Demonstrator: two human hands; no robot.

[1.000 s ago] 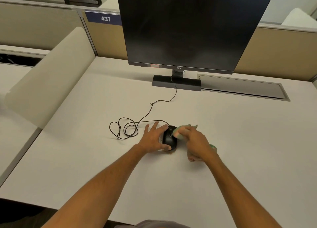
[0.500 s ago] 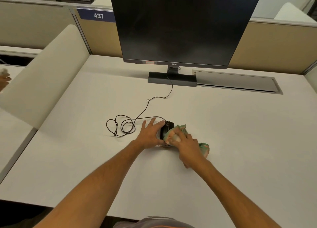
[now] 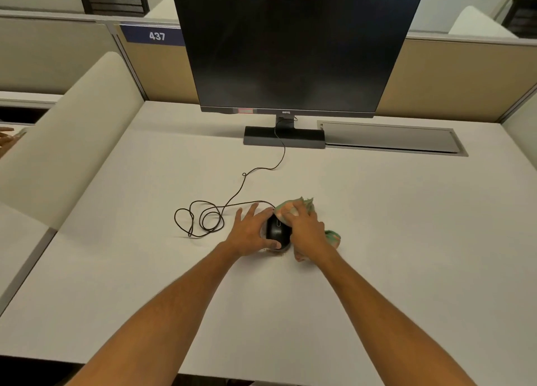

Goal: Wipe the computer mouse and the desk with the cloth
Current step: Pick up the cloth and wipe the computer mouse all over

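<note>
A black wired computer mouse (image 3: 277, 232) lies in the middle of the pale grey desk (image 3: 392, 225). My left hand (image 3: 252, 231) grips its left side, thumb at the near end, fingers spread along the far left. My right hand (image 3: 308, 234) presses a green and orange cloth (image 3: 293, 205) against the mouse's front right part. A bunched end of the cloth sticks out beyond my right wrist. The right side of the mouse is hidden under the cloth and hand.
The mouse cable (image 3: 209, 217) lies in loops left of the mouse and runs to the monitor (image 3: 293, 45) on its stand (image 3: 283, 137) at the back. A cable hatch (image 3: 389, 138) sits back right. Dividers enclose the desk. Another person's hand (image 3: 5, 138) shows at far left.
My right hand slid the cloth from over the mouse's top toward its front right, uncovering the black top. My left hand kept its hold. The head camera tilted slightly.
</note>
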